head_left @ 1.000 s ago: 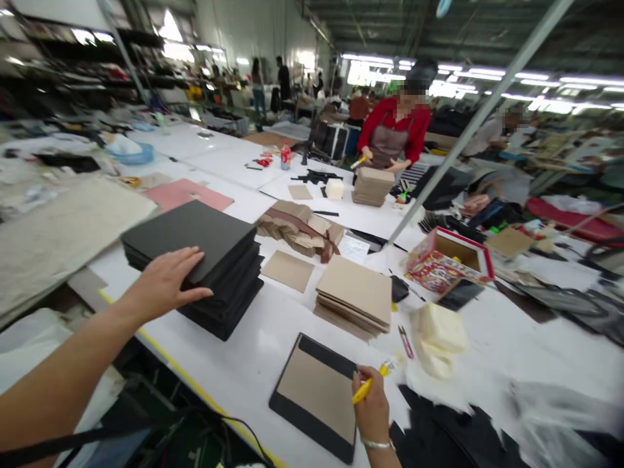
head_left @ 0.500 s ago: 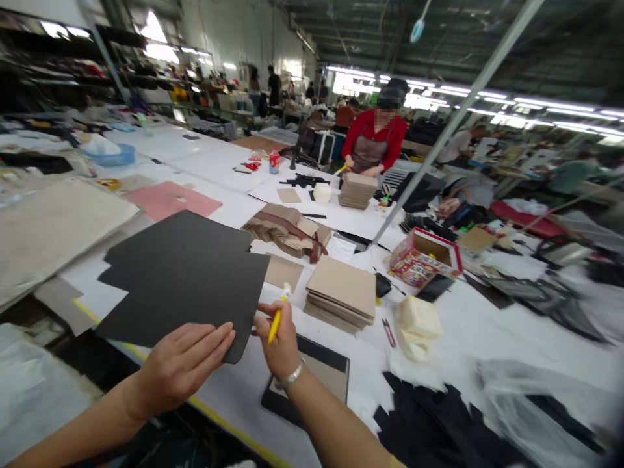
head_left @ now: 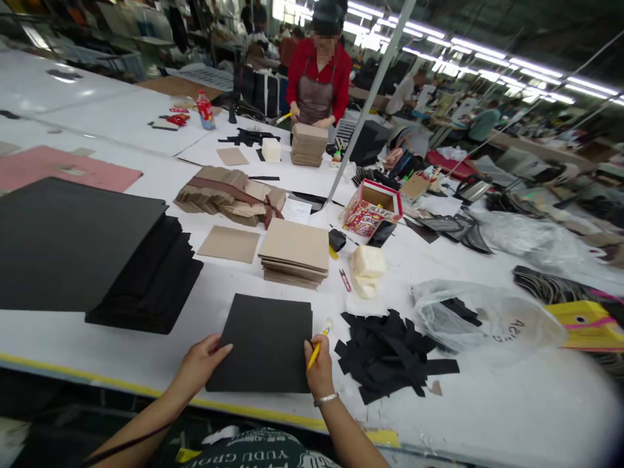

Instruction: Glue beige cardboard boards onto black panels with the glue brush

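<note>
A black rectangular sheet (head_left: 266, 344) lies on the white table in front of me. At its left edge, my left hand (head_left: 207, 361) rests with thumb and fingers apart. My right hand (head_left: 318, 364) is closed round a yellow-handled brush (head_left: 314, 356) and touches the sheet's right edge. To the left is a stack of black sheets (head_left: 151, 279). Beyond the sheet stand a stack of beige boards (head_left: 295, 247) and a single beige board (head_left: 229, 244).
Black fabric strips (head_left: 390, 354) lie to the right, by a clear plastic bag (head_left: 492, 318). Farther back are a cream sponge block (head_left: 368, 263), pink snips (head_left: 346, 280), a red patterned box (head_left: 373, 208) and a slanted metal pole (head_left: 368, 104). A person in red (head_left: 319, 81) works across the table.
The view has swung right. The black sheet has come from the left to lie in front of me, and my hands are now farther apart at its two sides.
</note>
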The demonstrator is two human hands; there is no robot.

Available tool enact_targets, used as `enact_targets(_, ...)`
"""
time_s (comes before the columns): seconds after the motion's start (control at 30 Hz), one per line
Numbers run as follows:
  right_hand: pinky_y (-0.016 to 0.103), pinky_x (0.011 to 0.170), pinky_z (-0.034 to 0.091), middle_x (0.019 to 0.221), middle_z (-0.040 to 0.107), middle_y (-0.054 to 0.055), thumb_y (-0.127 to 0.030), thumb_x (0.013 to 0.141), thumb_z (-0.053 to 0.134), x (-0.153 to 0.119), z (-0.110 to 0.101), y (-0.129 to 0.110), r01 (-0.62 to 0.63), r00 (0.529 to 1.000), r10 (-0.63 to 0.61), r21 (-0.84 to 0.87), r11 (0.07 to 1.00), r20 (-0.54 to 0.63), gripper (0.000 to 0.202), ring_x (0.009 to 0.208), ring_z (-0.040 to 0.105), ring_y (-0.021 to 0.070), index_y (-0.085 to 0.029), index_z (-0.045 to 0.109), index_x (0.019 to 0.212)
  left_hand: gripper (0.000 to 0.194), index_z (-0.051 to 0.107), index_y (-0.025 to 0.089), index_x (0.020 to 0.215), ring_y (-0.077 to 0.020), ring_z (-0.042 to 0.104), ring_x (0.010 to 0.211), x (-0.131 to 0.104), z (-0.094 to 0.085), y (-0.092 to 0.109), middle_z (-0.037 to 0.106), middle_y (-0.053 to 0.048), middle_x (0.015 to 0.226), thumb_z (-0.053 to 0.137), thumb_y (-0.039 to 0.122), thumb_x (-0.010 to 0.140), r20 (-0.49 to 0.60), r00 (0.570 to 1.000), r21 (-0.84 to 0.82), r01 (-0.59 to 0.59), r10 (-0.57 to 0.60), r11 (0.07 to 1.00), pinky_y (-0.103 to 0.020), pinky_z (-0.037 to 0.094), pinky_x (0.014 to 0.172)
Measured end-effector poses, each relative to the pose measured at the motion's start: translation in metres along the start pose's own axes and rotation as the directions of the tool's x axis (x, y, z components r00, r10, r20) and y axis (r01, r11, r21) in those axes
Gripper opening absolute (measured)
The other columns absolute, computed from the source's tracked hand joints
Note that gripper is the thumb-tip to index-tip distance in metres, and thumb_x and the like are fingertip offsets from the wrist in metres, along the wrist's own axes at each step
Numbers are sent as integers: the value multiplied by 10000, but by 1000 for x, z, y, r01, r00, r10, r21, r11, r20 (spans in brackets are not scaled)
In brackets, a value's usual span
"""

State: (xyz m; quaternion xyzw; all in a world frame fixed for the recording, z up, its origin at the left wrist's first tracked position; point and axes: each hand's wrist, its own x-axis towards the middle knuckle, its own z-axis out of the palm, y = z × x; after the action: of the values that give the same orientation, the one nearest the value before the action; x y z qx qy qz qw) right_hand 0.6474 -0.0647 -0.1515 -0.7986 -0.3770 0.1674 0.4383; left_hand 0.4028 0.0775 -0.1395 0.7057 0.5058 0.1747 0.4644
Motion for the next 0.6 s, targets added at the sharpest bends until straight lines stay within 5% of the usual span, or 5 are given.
enact_targets(0.13, 256, 510, 397, 674, 548, 6, -365, 865, 377, 5, 15, 59, 75, 997, -74, -273, 959, 12, 193, 536, 544, 158, -192, 451, 908, 262, 557, 177, 690, -169, 591, 642, 28, 58, -23, 605, 2, 630, 485, 421, 754, 47, 993, 140, 102, -110, 985, -247, 446, 585)
enact_targets(0.27, 277, 542, 437, 742, 602, 55, -391, 872, 349, 14, 24, 82, 157, 988, -141, -441, 884, 70, 256, 634, 601, 195, -185, 491, 927, 202, 479, 192, 625, -155, 544, 582, 41, 70, -31, 524, 23, 559, 536, 365, 712, 14, 990, 246, 131, -139, 960, -241, 393, 557)
enact_targets(0.47, 308, 475, 454, 683, 596, 63, -385, 817, 425, 15, 11, 71, 196, 967, -245, -422, 885, -64, 226, 577, 605, 219, -223, 558, 903, 232, 517, 190, 837, -222, 606, 831, 37, 72, -47, 610, -94, 900, 549, 357, 679, -78, 997, 265, 38, -18, 964, -299, 459, 735)
enact_targets(0.6, 320, 361, 374, 544, 554, 19, -399, 730, 502, 68, 15, 42, 309, 927, -355, -284, 908, -124, 163, 396, 530, 205, -310, 619, 799, 194, 579, 243, 816, -254, 630, 868, 50, 88, -68, 662, -74, 901, 562, 274, 624, -1, 995, 303, 90, -95, 949, -342, 461, 802)
